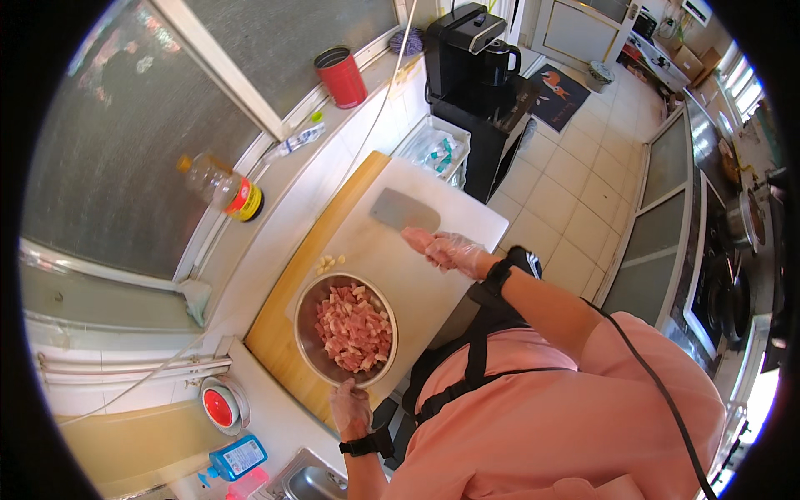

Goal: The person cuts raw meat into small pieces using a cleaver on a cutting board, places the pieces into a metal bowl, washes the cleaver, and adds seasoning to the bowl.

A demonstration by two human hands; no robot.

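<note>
My right hand [451, 251], in a clear plastic glove, holds a pink piece of raw meat [419, 239] over the white cutting board [400, 169]. Just beyond the meat lies a cleaver [400, 209] with its broad grey blade flat on the board; its handle is not visible. My left hand [351, 405], also gloved, grips the near rim of a stainless steel bowl [301, 334]. Diced raw meat [353, 328] is heaped inside that bowl. Several peeled garlic cloves [328, 264] lie beside the bowl's far rim.
Under the white board is a wooden board [275, 340]. A sauce bottle [240, 197] and a red can [342, 78] stand on the windowsill. Near the sink [312, 478] are stacked bowls [222, 406] and a blue bottle [240, 459]. A black appliance [459, 37] stands beyond the boards.
</note>
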